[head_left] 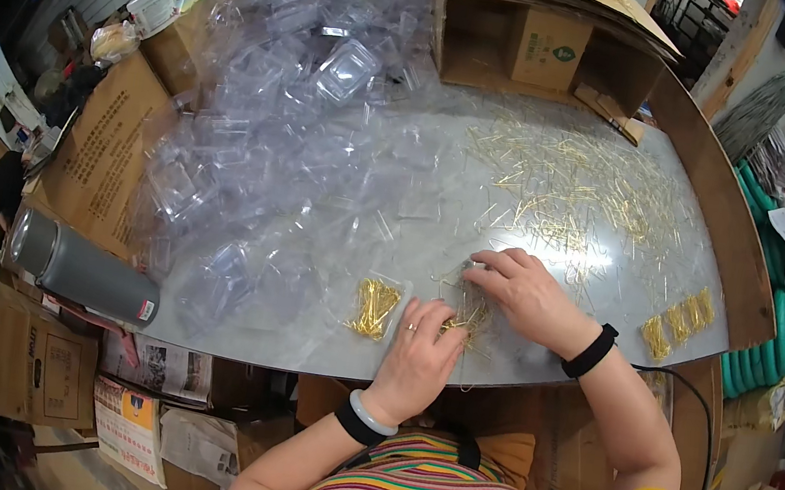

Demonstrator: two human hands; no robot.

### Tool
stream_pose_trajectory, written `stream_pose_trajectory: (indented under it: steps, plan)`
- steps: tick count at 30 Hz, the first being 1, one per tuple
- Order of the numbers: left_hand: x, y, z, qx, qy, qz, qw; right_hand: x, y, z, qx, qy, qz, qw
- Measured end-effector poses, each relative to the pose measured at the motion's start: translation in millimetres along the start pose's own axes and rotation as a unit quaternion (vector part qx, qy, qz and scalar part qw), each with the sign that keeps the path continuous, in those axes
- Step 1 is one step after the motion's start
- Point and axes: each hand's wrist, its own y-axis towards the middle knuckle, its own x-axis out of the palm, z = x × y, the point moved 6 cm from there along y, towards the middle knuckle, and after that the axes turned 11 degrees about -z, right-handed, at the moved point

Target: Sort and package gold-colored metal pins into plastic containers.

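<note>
At the near edge of the table, a loose bunch of thin gold wire pins (474, 307) lies between my two hands. My left hand (419, 353), wearing a ring, has its fingers bent and closed round the lower end of the bunch. From the right, my right hand (529, 298) curls its fingers over the upper end; its fingertips touch the pins, and the palm side is hidden. Just left of my left hand stands a small clear plastic box (402, 298) with a heap of gold pins (372, 308) in it.
Clear plastic boxes (346, 70) pile up over the left of the table. Loose gold pins (568, 189) spread across its right half, with sorted bundles (677, 324) at the right edge. A grey bottle (86, 274) lies at left; a cardboard box (478, 43) stands behind.
</note>
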Motion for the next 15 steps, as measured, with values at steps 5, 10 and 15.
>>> stream_pose_trajectory:
  steps: [5,10,15]
  plan:
    - [0.6,0.7,0.9,0.009,0.003,0.007,1.000,9.2,-14.1,21.6,0.157,0.007,-0.105,0.982]
    - [0.8,-0.1,-0.4,-0.031,-0.023,0.004,0.999,-3.9,-33.8,-2.8,0.167,-0.007,-0.077,0.983]
    - [2.6,-2.3,-4.4,-0.043,-0.020,0.010,0.999,-0.7,-47.2,-43.9,0.219,-0.050,-0.065,0.972]
